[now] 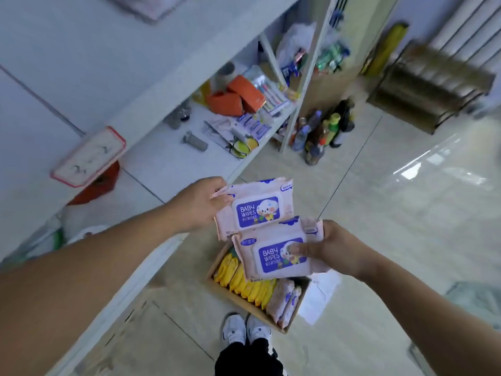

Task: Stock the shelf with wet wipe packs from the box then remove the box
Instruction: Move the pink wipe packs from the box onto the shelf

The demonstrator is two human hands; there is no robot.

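My left hand grips a pink baby wipes pack by its left end, just off the white shelf's front edge. My right hand holds a second pink baby wipes pack, thumb on its blue label; it overlaps the first pack from below. Under both packs, on the floor, stands an open cardboard box holding several yellow packs in a row and pink packs at its right end.
The white shelf board carries a red-rimmed lid, orange boxes, toothbrush packs and a grey item. Bottles stand on the floor by the shelf post. A brown rack is at the far right. My shoes are beside the box.
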